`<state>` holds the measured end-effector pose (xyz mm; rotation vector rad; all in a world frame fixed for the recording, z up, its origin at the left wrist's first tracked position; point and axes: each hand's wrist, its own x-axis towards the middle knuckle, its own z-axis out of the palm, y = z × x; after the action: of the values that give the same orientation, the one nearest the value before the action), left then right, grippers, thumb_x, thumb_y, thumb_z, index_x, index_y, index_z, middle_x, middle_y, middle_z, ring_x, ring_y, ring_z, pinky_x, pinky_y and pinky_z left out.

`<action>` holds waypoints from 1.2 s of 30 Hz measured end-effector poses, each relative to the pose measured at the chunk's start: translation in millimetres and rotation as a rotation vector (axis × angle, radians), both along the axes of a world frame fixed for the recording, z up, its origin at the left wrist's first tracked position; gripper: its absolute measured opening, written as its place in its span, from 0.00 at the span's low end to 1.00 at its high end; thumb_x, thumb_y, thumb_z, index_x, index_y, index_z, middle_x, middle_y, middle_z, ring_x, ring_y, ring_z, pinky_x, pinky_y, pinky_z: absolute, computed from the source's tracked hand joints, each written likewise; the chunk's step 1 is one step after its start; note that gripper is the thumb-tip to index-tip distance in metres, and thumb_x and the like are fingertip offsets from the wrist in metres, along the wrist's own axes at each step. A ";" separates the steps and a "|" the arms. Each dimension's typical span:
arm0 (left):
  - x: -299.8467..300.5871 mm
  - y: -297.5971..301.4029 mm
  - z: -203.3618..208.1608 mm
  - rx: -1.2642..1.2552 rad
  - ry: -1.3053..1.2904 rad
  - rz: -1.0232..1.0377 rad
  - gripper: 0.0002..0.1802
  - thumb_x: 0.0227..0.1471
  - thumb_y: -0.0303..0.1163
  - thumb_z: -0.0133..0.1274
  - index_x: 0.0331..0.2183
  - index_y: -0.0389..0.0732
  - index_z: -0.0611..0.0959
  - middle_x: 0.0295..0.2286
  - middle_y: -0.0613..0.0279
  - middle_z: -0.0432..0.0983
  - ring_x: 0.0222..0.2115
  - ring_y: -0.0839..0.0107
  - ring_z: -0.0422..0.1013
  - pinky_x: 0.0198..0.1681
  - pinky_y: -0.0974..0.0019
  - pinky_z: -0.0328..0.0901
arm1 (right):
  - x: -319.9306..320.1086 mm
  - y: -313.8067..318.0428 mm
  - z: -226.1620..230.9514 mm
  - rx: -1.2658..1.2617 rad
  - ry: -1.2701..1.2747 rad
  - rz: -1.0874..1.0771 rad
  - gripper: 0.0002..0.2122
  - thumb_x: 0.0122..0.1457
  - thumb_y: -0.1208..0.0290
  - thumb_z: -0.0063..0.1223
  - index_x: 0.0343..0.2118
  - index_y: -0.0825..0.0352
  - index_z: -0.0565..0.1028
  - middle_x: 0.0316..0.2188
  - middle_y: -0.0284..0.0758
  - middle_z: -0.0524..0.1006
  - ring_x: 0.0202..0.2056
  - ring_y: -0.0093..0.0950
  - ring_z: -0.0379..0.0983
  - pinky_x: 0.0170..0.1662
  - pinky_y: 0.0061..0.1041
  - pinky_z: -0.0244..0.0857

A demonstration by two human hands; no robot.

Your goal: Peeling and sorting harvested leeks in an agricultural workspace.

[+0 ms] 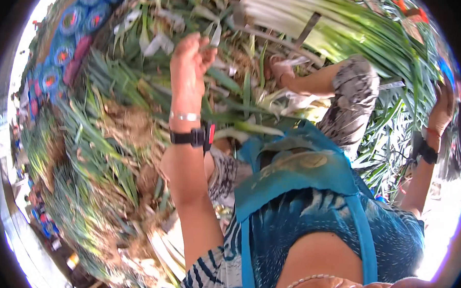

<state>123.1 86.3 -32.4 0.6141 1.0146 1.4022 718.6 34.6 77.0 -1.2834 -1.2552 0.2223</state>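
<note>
My left hand (190, 66) is raised over a heap of leek-like green onions, its fingers half curled and apart. No held thing shows in it. A pale leaf scrap (216, 35) appears close to its fingertips, and whether they touch I cannot tell. Far to the right, my right hand (441, 110) reaches out with fingers stretched, beside the green tops of a big trimmed bundle of green onions (307, 25). Something blue (446, 72) shows just beyond its fingertips, too blurred to name. That bundle lies across a metal frame (282, 39), white stems to the left.
Untrimmed green onions with dry roots (132, 122) are heaped along my left. My bare foot (280, 71) is beside the frame, amid peeled leaves. Blue patterned sacking (64, 53) lies at the far left. A teal apron (299, 177) covers my lap.
</note>
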 end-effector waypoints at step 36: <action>-63.5 -58.5 48.0 -0.142 -0.197 0.267 0.19 0.56 0.33 0.43 0.46 0.33 0.71 0.39 0.52 0.72 0.39 0.60 0.70 0.46 0.59 0.64 | -471.6 282.9 -469.6 -1.273 -0.998 0.841 0.38 0.48 0.41 0.49 0.51 0.74 0.70 0.46 0.55 0.72 0.47 0.45 0.71 0.49 0.35 0.64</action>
<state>59.5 27.9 15.6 0.2362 1.0536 1.5725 247.0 317.5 -392.6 -1.9028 -2.7199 1.2463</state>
